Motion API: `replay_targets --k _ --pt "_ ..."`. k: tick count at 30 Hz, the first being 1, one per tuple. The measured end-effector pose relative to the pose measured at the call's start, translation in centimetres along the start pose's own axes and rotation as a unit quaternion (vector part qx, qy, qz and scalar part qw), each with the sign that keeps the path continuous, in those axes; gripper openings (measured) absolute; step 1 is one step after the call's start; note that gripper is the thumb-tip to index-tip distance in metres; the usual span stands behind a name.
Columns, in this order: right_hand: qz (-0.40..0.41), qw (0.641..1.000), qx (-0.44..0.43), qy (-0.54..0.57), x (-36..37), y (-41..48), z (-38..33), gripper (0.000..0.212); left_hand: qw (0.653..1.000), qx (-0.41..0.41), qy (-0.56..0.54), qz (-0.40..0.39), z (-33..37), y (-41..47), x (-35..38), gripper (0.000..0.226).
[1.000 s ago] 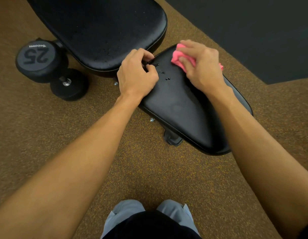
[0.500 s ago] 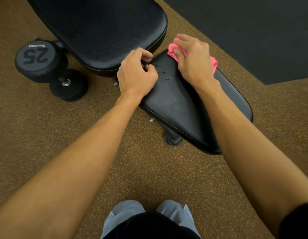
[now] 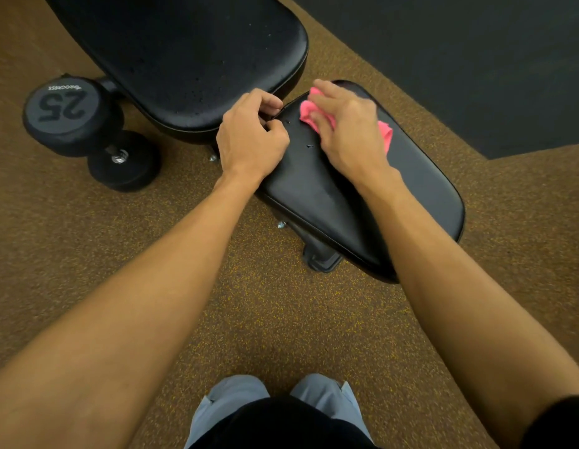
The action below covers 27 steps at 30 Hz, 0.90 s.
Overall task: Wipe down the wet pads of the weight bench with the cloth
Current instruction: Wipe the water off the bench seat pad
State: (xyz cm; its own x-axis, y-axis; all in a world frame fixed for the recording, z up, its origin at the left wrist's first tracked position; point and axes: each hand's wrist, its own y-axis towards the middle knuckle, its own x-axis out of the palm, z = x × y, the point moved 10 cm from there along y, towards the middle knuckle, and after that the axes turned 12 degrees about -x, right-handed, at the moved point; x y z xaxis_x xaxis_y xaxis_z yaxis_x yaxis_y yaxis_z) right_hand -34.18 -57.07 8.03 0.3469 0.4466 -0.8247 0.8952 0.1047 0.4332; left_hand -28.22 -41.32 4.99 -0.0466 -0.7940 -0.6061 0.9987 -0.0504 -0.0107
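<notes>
Pink cloth (image 3: pixel 385 136) beneath right hand (image 3: pixel 346 134), on black seat pad (image 3: pixel 421 189).

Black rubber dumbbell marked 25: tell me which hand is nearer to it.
Left. The left hand grips the edge of the black seat pad on the side towards the dumbbell; the right hand presses the pink cloth on that pad, farther away.

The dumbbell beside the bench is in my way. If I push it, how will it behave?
The dumbbell is probably heavy for its size: its end reads 25 and looks solid. Its round ends suggest it would roll if pushed sideways, though the speckled floor looks grippy and may slow it.
</notes>
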Motion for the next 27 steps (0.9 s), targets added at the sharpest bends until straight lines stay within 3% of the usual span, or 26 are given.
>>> replay_targets --k 4,11,16,18,23,27 --pt "-0.046 0.994 -0.085 0.045 0.3 -2.4 -3.3 0.023 0.999 -0.01 -0.027 -0.029 -0.5 0.6 0.1 0.032" --pt "0.027 0.999 0.028 -0.026 -1.3 -1.6 0.5 0.025 0.996 0.024 -0.034 -0.08 -1.3 0.6 -0.2 0.03" --pt "-0.065 0.994 -0.079 0.042 0.6 -3.0 -3.6 0.028 0.995 0.043 -0.027 -0.084 -1.4 0.6 -0.4 0.028" --pt "-0.049 0.993 -0.095 0.038 -1.0 -4.0 -3.4 0.025 0.995 0.045 -0.027 -0.084 -1.5 0.7 -0.5 0.028" --pt "0.015 0.999 0.017 -0.049 -0.7 0.3 0.5 0.024 0.995 0.05 -0.029 -0.084 -1.5 0.5 -0.8 0.028" --pt "-0.039 0.996 -0.075 0.012 2.6 1.4 -4.0 0.025 0.997 0.044 -0.04 -0.053 -2.2 0.4 -2.0 0.029"
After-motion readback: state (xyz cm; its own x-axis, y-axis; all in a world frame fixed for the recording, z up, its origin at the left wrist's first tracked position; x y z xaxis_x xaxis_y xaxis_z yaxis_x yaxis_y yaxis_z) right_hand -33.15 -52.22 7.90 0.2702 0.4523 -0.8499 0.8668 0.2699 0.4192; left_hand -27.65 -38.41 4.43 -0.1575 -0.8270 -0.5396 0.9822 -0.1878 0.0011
